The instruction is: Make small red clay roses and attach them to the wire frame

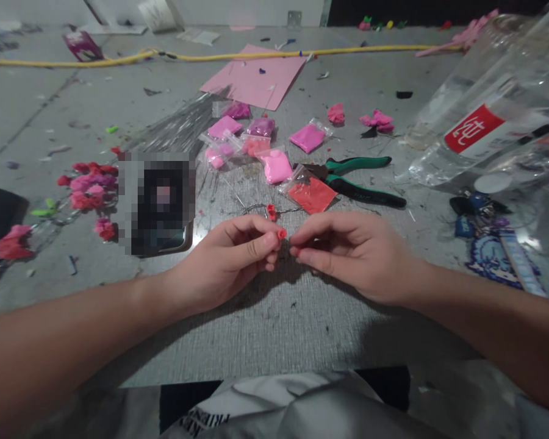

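My left hand point(238, 256) pinches a tiny red clay flower point(282, 234) between thumb and forefinger, at the middle of the table. Just right of it, my right hand point(348, 253) is closed with a small red bit of clay point(295, 250) at its fingertips. The two hands nearly meet but stay apart. Behind them lies another small red flower point(271, 212) on a twisted wire. An open-topped clear bag with a red clay slab point(313, 194) rests beyond my right fingers.
Green-handled pliers point(366, 183) lie behind my right hand. Several bags of pink clay point(277, 166) and a bundle of wires point(178, 125) are farther back. A phone point(176, 238) and clay flowers point(91, 186) are left; plastic bottles point(476, 134) and keychains point(494, 244) right.
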`<state>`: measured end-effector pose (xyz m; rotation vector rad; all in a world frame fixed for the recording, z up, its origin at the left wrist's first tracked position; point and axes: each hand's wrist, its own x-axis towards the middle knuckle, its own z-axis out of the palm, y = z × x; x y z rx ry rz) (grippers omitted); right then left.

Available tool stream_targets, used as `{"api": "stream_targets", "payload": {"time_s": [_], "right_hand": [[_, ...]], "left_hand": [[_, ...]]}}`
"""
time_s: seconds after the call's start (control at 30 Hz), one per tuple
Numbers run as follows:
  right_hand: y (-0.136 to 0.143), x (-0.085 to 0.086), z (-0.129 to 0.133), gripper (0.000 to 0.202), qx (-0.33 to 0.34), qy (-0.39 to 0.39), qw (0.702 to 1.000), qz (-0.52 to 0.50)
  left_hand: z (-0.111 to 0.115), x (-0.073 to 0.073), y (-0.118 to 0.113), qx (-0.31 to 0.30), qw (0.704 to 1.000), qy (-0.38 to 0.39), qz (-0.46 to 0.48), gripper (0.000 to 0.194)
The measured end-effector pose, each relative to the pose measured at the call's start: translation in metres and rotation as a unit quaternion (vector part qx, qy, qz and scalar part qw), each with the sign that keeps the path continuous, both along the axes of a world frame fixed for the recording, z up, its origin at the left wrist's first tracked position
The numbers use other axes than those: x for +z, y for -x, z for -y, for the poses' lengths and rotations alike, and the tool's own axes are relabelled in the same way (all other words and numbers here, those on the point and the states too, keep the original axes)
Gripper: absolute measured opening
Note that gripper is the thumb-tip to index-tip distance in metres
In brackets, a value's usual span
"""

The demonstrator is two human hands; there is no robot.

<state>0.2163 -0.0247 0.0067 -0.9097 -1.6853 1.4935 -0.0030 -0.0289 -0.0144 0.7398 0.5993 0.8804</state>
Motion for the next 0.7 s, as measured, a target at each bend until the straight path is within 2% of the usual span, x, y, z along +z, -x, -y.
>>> {"api": "stream_targets", "payload": {"time_s": [0.23,0.43,0.57,0.7], "right_hand": [[-0.0012,0.0018,-0.0046,0.009,0.002,0.047,0.999,-0.018],[-0.0011,-0.0011,-0.0042,0.010,-0.029,0.023,0.999,-0.036],[-0.0013,0.0005,-0.0035,0.009,-0.058,0.006,0.998,-0.011],[-0.0030,0.0025,-0.0024,0.009,-0.033,-0.046,0.998,0.028]], "left_hand": [[0.0004,0.0040,-0.0011,0.006,1.000,0.014,-0.002,0.010],[-0.0008,0.0026,-0.0009,0.009,1.000,0.018,-0.001,0.010],[-0.0007,0.0014,-0.0010,0.004,1.000,0.011,0.003,0.010],[-0.0003,0.0020,-0.0017,-0.003,1.000,0.006,0.004,0.010]]}}
